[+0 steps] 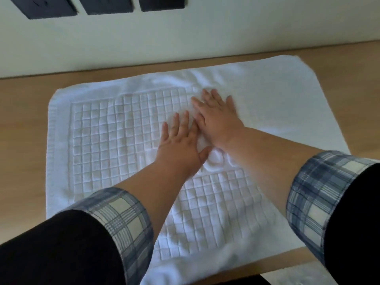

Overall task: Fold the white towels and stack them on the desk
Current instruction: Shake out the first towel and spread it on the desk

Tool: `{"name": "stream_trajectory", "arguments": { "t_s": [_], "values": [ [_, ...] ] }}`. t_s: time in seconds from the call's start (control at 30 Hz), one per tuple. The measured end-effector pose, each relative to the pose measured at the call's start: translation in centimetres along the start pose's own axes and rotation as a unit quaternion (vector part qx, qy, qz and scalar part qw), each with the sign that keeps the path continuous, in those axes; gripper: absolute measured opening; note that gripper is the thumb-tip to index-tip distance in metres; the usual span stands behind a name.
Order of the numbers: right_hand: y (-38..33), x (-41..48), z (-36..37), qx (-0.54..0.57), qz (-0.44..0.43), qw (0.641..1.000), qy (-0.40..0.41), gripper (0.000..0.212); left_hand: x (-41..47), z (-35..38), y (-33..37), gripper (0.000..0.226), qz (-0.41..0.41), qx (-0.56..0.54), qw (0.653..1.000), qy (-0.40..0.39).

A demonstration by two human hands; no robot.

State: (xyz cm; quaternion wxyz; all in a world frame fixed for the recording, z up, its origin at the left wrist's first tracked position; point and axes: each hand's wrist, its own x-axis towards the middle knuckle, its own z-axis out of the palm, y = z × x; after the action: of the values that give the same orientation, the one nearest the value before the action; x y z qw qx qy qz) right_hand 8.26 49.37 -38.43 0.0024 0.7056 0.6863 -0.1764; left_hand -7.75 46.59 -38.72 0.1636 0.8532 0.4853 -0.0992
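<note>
Head view, looking down on one white towel [102, 140] spread open and unfolded across the counter [22, 124], far edge near the wall [185, 38], near edge seeming to hang just over the counter's front. Pressing on its middle with both hands: left hand [181, 142] flat, palm down, fingers [176, 122] straight and slightly spread; right hand [218, 120] just beside it and a little further out, likewise flat, fingers straight, blurred at the tips. Gripping nothing, only touching cloth. Small ridges bunched under and between the palms; right half of the towel too soft to read in detail.

Looks like the smoothing step, ahead of the first fold; no folded stack anywhere in sight. Next, probably: sweep outward to flatten the ridges, then pinch two corners on one side and carry them across to the opposite edge, keeping the edges lined up. Worth guarding the near edge against sliding off.
</note>
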Motion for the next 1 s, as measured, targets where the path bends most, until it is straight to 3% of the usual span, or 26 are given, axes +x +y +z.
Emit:
{"name": "stream_trajectory", "arguments": {
  "t_s": [0.23,0.4,0.5,0.6,0.87,1.0],
  "values": [
    [11.6,0.6,-2.5,-0.077,0.099,0.992,-0.001,0.078,0.9,0.9,0.4,0.082,-0.001,0.031,0.999,0.026],
    [11.4,0.6,-2.9,-0.042,0.046,0.998,0.031,0.073,0.8,-0.1,4.3,0.081,-0.043,0.010,0.998,0.049],
    [11.9,0.0,-2.1,-0.013,0.056,0.998,0.001,0.071,1.5,0.3,10.3,0.077,0.013,-0.030,0.997,0.070],
    [13.7,0.9,-2.5,-0.013,0.068,0.998,0.005,0.073,2.5,1.5,14.1,0.079,0.039,-0.030,0.998,0.039],
    [21.5,2.6,-5.3,-0.025,0.170,0.985,0.010,0.079,2.6,2.5,14.4,0.078,0.017,0.020,1.000,0.004],
    [20.7,1.0,-5.6,-0.013,0.139,0.990,0.019,0.076,0.8,2.3,16.6,0.072,0.055,0.018,0.998,-0.006]
  ]
}}
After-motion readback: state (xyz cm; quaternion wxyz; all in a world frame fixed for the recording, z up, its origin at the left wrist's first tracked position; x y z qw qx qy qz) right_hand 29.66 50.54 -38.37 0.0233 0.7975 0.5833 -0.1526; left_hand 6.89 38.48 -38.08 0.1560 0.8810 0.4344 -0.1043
